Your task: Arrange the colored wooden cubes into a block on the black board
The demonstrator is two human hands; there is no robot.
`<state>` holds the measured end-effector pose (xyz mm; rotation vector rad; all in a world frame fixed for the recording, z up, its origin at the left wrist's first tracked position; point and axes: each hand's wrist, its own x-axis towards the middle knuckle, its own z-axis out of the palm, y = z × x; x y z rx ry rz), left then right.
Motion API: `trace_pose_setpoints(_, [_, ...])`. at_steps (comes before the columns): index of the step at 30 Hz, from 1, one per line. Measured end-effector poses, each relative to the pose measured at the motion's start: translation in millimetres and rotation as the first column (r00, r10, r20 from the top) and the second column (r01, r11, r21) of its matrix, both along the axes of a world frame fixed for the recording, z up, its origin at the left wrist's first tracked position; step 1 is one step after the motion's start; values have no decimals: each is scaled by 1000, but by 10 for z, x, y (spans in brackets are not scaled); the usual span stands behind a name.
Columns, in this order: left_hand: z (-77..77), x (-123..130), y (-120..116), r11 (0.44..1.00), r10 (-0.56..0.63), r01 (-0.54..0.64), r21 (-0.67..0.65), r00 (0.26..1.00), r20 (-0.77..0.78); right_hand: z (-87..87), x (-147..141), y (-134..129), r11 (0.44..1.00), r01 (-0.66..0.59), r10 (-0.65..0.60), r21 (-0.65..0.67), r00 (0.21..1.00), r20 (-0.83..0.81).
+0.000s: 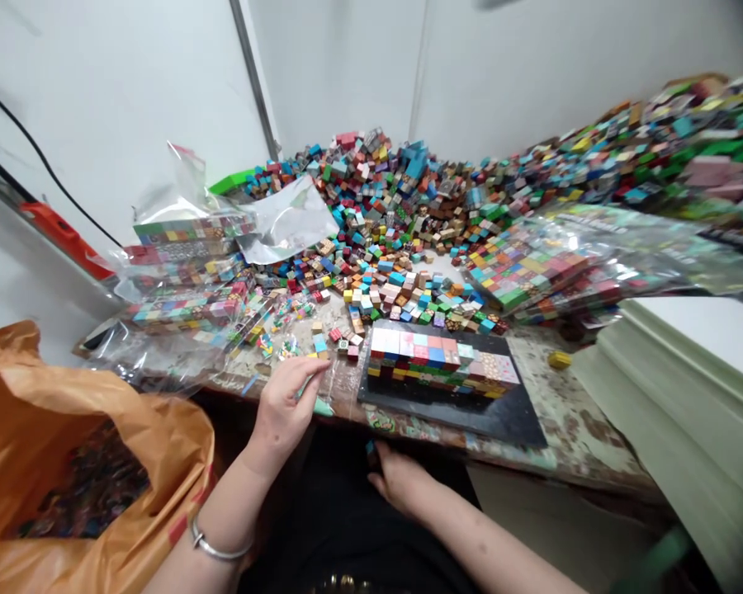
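Note:
My left hand (pixel 286 402) is over the table's front edge, its fingers pressed together. Whether anything is between its fingertips cannot be made out. Just beyond them lie several loose small cubes (pixel 348 345). My right hand (pixel 401 477) is low, below the table edge and above my dark clothing, closed on a small dark block (pixel 371 452) with a bluish face; my fingers partly hide it. To the right of my left hand, a stacked row of coloured cubes (pixel 437 353) stands on a black board (pixel 520 417).
A large heap of coloured cubes (pixel 402 198) rises against the wall. Clear bags of packed cubes lie left (pixel 189 301) and right (pixel 532 264). An orange plastic bag (pixel 179 429) stands at front left. Pale green stacked material (pixel 662 396) is at right, near a yellow piece (pixel 559 360).

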<state>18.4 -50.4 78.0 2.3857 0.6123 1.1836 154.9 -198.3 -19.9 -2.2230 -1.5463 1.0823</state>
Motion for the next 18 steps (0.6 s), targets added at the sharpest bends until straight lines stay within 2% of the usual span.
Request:
trace_pose_setpoints(5, [-50, -94, -30, 999, -19, 18, -33, 999, -33, -127, -87, 40, 997, 73, -73, 41, 997, 14])
trace_pose_setpoints(11, [46, -35, -166, 991, -124, 125, 39, 992, -38, -204, -74, -13, 975, 154, -161, 159, 987, 31])
trace_pose_setpoints(18, [-16, -93, -190, 991, -115, 119, 61, 991, -64, -234, -35, -170, 957, 143, -130, 251, 989, -68])
